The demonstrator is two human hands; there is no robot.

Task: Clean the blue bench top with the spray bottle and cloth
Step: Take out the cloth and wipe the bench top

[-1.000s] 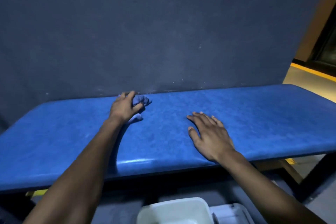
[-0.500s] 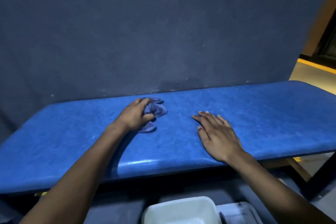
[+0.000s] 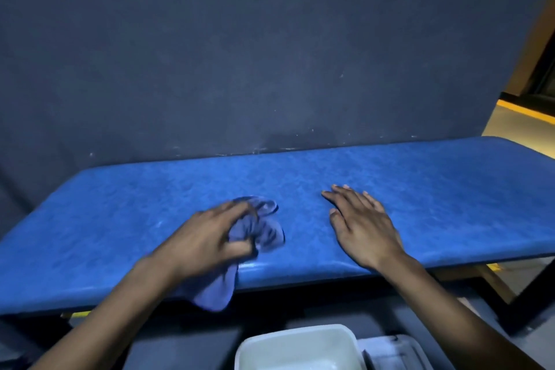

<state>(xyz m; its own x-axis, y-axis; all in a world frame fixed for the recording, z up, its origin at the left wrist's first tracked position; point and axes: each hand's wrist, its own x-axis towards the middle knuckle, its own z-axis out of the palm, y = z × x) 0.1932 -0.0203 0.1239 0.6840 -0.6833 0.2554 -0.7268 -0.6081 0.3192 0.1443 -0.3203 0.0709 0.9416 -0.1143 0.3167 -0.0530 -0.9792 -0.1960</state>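
The padded blue bench top (image 3: 435, 189) runs across the view against a dark wall. My left hand (image 3: 210, 237) grips a bunched blue cloth (image 3: 264, 228) near the bench's front edge, left of centre. Part of the cloth hangs over the front edge below my wrist. My right hand (image 3: 363, 225) lies flat on the bench to the right of the cloth, fingers straight and spread. No spray bottle is in view.
A white plastic tub (image 3: 297, 345) sits on the floor below the bench front, with a pale lidded container (image 3: 396, 351) beside it. A dark bench leg (image 3: 537, 288) stands at the right. The dark wall (image 3: 270, 54) backs the bench.
My left hand has dragged the cloth from the back of the bench toward the front edge, and a tail of it now hangs over. My right hand has stayed flat in place.
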